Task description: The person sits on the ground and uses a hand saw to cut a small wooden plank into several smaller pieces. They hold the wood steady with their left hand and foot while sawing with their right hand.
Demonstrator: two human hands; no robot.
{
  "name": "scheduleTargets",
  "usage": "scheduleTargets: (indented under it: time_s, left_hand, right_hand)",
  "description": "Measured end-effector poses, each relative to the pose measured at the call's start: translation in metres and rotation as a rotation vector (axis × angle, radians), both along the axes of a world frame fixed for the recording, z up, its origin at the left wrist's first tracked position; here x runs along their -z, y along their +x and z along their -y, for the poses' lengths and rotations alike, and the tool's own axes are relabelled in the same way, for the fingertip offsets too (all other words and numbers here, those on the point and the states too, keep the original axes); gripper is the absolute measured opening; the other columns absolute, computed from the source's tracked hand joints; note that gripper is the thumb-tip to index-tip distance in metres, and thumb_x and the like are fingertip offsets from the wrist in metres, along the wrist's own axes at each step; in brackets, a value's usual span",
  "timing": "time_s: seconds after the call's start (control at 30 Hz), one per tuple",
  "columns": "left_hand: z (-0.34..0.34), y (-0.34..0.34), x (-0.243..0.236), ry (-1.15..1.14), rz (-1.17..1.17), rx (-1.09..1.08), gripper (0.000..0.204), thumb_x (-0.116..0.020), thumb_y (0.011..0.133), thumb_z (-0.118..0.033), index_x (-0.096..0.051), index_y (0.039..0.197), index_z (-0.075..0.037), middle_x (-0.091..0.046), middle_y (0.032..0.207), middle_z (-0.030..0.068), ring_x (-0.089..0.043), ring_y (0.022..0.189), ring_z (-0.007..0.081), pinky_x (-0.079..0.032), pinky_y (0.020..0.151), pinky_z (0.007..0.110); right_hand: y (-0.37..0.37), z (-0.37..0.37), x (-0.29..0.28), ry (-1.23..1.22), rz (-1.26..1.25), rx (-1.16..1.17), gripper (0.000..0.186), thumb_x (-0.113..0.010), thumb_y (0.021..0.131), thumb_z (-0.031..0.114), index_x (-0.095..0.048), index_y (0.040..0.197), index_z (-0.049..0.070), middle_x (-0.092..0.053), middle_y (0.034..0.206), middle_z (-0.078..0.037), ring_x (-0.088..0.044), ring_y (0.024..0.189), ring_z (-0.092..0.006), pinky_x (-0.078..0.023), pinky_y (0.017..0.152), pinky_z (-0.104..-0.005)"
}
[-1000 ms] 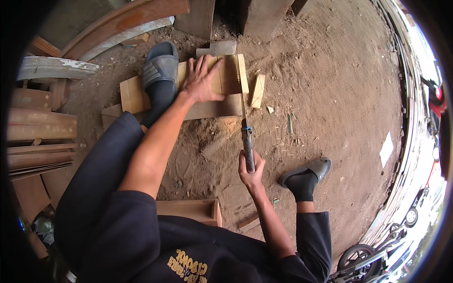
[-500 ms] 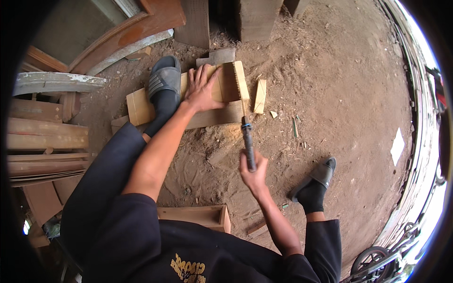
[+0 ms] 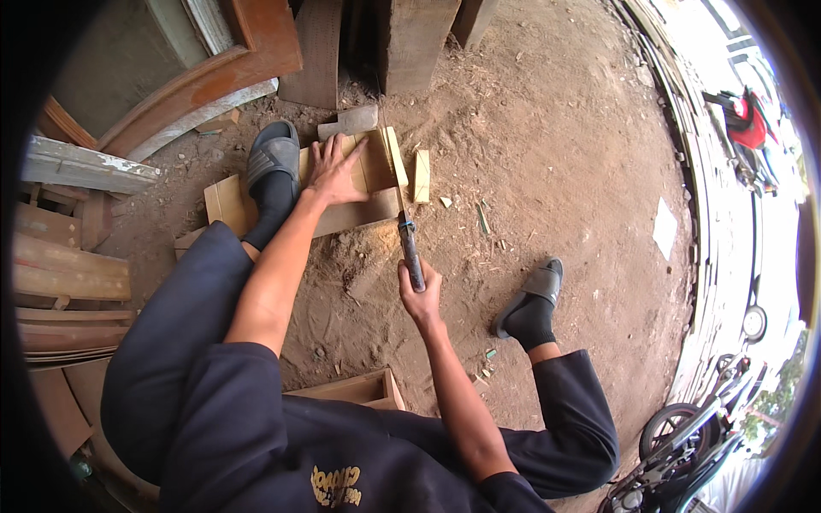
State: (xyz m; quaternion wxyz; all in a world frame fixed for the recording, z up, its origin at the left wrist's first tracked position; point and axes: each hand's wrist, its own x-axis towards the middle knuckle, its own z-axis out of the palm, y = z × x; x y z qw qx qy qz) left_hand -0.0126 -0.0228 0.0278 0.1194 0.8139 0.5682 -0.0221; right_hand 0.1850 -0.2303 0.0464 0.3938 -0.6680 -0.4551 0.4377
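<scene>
My left hand (image 3: 335,175) lies with spread fingers on a pale wooden board (image 3: 227,198), which rests on another piece of wood. My left foot, in a grey slide sandal (image 3: 274,156), presses on the same board. My right hand (image 3: 420,291) is wrapped round the dark handle of a handsaw (image 3: 410,248). The saw's thin blade, seen almost edge-on, runs along the board's right end, beside a narrow strip of wood (image 3: 395,156). A short offcut (image 3: 422,176) lies on the dirt just to the right.
Thick timber posts (image 3: 417,47) stand beyond the board. A wooden frame (image 3: 269,38) and stacked planks (image 3: 73,265) fill the left side. An open wooden box (image 3: 368,389) sits near my body. Motorcycles (image 3: 684,436) stand at the lower right, past dirt ground with scattered wood chips.
The whole view has shifted. My right hand and the saw have moved forward, closer to the board. The narrow strip at the board's end looks more tilted. My left hand keeps its place.
</scene>
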Motion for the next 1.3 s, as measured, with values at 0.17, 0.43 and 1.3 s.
scheduleTargets:
  time_s: [0.17,0.43,1.3]
  left_hand:
    - [0.014,0.003,0.006,0.006,0.024,0.077,0.129,-0.082,0.051,-0.062,-0.013,0.155,-0.027,-0.016,0.154,0.0307,-0.014,0.144,0.0444,-0.004,0.114,0.066]
    - [0.011,0.009,-0.003,-0.072,-0.002,0.077,0.132,-0.082,0.051,-0.062,-0.011,0.156,-0.025,-0.013,0.155,0.0307,-0.011,0.145,0.0445,-0.003,0.115,0.065]
    - [0.026,-0.034,-0.010,-0.160,-0.083,-0.064,0.138,-0.087,0.048,-0.057,-0.006,0.156,-0.028,-0.006,0.158,0.0257,-0.003,0.148,0.0402,0.004,0.114,0.065]
  right_hand:
    - [-0.014,0.041,-0.031,-0.009,-0.027,0.129,0.029,-0.063,0.092,0.022,-0.054,0.074,0.000,-0.042,0.061,0.004,-0.037,0.058,-0.0059,-0.031,0.050,-0.0273]
    - [-0.014,0.062,-0.025,-0.017,0.031,0.088,0.028,-0.064,0.089,0.020,-0.054,0.073,-0.001,-0.042,0.057,-0.003,-0.040,0.057,-0.0076,-0.037,0.051,-0.0310]
    - [-0.041,0.061,-0.005,0.045,-0.015,-0.034,0.028,-0.063,0.088,0.021,-0.053,0.075,-0.001,-0.044,0.059,-0.002,-0.041,0.058,-0.0082,-0.040,0.053,-0.0309]
